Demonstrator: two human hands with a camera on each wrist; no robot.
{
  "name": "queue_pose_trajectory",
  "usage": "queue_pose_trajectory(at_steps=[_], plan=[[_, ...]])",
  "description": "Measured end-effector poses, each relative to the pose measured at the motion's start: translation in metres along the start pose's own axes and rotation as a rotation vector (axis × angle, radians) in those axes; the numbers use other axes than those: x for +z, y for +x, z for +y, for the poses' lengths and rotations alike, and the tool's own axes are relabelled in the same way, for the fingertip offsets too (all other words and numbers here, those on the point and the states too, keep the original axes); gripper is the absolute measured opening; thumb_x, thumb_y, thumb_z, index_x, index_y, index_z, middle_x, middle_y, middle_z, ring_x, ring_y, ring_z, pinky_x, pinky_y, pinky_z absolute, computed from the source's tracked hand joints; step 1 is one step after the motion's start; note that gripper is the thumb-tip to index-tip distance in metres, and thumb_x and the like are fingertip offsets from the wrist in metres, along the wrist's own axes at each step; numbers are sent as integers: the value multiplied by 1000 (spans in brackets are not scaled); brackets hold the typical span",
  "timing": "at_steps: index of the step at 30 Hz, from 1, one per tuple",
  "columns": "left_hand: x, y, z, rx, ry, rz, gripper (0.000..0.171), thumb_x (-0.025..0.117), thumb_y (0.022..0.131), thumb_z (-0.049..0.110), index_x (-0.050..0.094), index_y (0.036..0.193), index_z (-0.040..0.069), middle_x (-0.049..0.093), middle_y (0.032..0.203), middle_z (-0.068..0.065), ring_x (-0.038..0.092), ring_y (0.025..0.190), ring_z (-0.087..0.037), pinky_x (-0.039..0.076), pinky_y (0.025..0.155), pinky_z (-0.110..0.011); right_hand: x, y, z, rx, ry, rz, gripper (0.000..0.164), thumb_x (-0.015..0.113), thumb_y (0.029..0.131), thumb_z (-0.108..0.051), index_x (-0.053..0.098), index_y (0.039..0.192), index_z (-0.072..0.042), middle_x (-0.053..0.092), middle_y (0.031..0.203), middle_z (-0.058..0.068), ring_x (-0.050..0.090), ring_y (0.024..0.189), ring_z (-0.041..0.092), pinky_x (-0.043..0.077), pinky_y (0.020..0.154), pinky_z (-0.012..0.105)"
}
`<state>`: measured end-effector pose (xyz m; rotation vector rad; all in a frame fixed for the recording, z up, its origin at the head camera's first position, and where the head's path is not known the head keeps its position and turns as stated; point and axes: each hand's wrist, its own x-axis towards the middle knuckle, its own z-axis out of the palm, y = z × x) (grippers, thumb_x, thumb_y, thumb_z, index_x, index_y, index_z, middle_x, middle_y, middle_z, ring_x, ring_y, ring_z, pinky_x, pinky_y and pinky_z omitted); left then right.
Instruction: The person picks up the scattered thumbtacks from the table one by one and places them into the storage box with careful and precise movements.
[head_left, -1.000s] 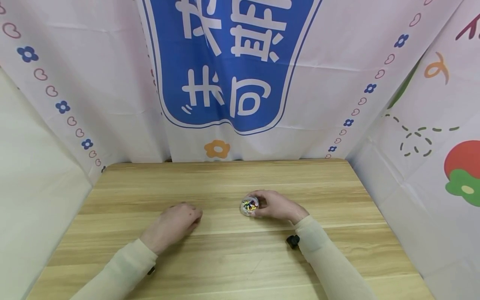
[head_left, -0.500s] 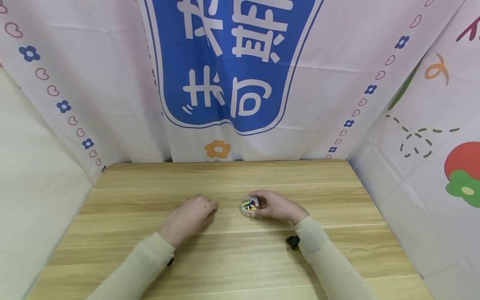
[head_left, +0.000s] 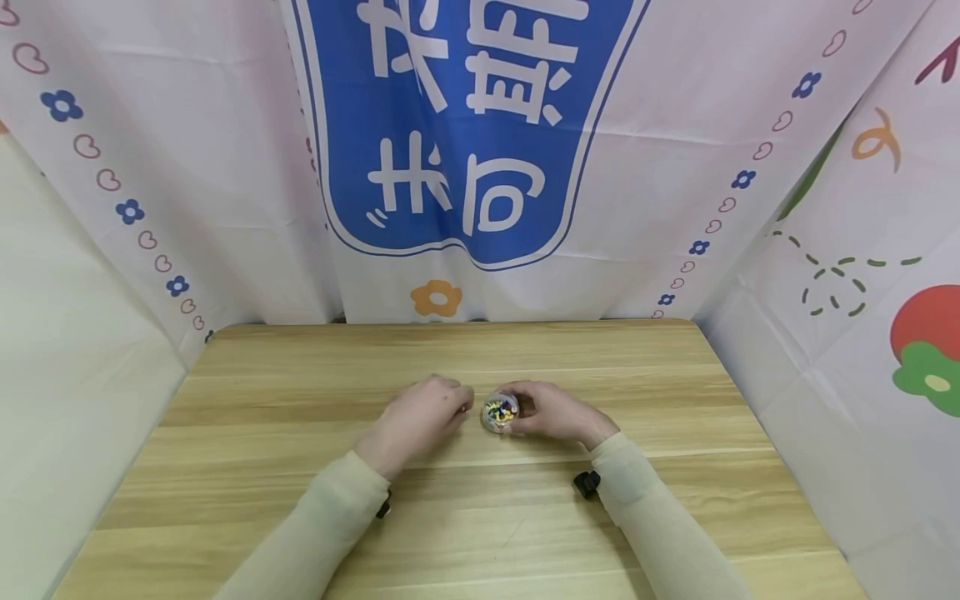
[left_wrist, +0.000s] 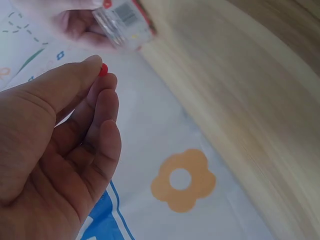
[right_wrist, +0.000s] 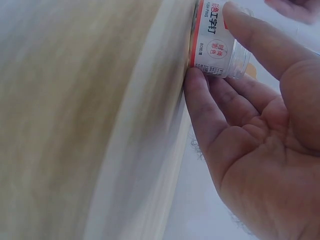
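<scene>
A small clear jar (right_wrist: 218, 44) with a white-and-red label reading "PUSH PINS" stands upright on the table. Its top is uncovered, and several coloured push pins (head_left: 500, 409) show inside it in the head view. My right hand (head_left: 553, 411) holds the jar by its side, thumb and fingers around the wall. Just left of the jar, my left hand (head_left: 423, 417) hovers with thumb and index finger together. Between those fingertips the left wrist view shows a red push pin (left_wrist: 104, 70); only its rounded red part is visible.
The wooden table (head_left: 480, 525) has rounded far corners. Behind it hangs a white printed cloth (head_left: 637, 208) with a blue panel, and more cloth lines the sides. A black wrist camera (head_left: 587, 484) sits below the right sleeve.
My left hand has moved rightward and slightly away from me across the table, closing in on the jar. The right hand and jar have stayed in place.
</scene>
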<state>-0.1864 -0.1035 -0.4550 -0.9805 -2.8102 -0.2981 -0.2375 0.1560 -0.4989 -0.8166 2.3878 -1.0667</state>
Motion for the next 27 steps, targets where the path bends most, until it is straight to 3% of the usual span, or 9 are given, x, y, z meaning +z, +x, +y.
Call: queue_pose_trajectory(at_steps=[8,14,21,27], plan=[[6,19,13,5,-71,8,5,73,95,16,72,100,15,72,91,6,66,86,-13,57,80,-33,0,1,-2,5,2,-6,60,81,90,-28,59,144,-16,67,131,-2,64,114,10,52,99,34],[14,30,18,-30,-94,2,5,75,95,18,70,95,17,68,85,8,62,78,-8,55,73,-28,1,1,-2,-2,7,-7,57,81,90,-26,60,142,-15,69,123,-2,65,105,11,54,94,35],[21,34,19,-57,-104,-10,9,78,93,19,69,91,17,65,83,8,58,74,-6,53,68,-25,2,2,-1,9,28,8,56,84,87,-29,61,136,-16,69,120,-1,65,105,13,54,94,36],[15,30,14,-102,-137,-8,7,75,95,23,72,99,17,69,92,7,62,84,-9,55,73,-26,0,0,-2,36,27,-5,70,85,85,-29,55,146,-14,65,135,4,63,118,18,52,100,36]])
